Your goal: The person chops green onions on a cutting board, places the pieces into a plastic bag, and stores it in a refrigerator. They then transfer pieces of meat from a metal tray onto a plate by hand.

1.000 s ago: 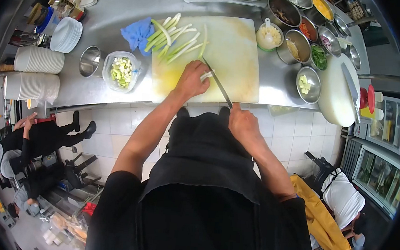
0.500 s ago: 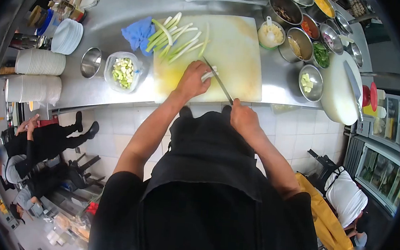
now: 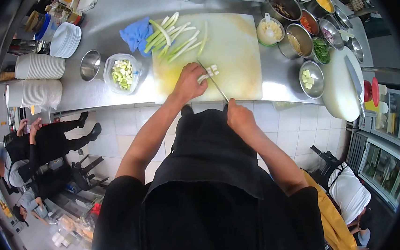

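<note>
My left hand (image 3: 191, 80) is closed on pale green onion stalks near the front of the cutting board (image 3: 239, 48), fingers curled. My right hand (image 3: 241, 113) grips the handle of a knife (image 3: 216, 85), whose blade slants over the board right beside the left fingertips. Small cut white pieces (image 3: 212, 70) lie just right of the blade. More green onions (image 3: 174, 34) are spread at the board's upper left, next to a crumpled blue cloth (image 3: 136, 35). A clear tub (image 3: 122, 74) of chopped green onion stands to the left.
An empty metal bowl (image 3: 90, 65) and stacked white bowls (image 3: 40, 64) are at left. Metal bowls of ingredients crowd the right, including a bowl with pale pieces (image 3: 311, 80). A second knife (image 3: 352, 80) rests on a round white board (image 3: 338, 91). Other people are on both sides.
More cut white pieces now lie beside the blade. The knife and my right hand have shifted slightly left, and the left hand has also moved a little left.
</note>
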A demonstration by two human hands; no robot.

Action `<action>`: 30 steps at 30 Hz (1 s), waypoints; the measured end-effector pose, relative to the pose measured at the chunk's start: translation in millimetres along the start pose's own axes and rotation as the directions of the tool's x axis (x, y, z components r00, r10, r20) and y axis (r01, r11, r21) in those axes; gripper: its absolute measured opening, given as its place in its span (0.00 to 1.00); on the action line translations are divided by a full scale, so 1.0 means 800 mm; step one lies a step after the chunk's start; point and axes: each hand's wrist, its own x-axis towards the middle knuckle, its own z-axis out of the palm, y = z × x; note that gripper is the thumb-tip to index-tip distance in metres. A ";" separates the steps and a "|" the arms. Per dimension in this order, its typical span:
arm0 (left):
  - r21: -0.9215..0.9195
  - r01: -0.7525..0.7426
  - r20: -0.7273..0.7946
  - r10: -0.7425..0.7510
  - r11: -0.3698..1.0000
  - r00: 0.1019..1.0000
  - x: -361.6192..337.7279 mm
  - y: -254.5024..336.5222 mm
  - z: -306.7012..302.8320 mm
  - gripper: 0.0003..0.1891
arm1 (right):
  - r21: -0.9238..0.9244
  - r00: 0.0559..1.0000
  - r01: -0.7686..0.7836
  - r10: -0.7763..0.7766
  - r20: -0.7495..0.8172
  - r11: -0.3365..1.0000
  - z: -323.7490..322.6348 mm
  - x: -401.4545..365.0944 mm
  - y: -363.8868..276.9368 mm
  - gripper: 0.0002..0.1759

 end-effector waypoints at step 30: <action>0.072 0.013 -0.047 -0.010 0.997 0.999 -0.043 -0.009 -0.020 0.11 | -0.003 0.992 0.104 -0.104 0.070 0.995 -0.008 0.014 -0.025 0.08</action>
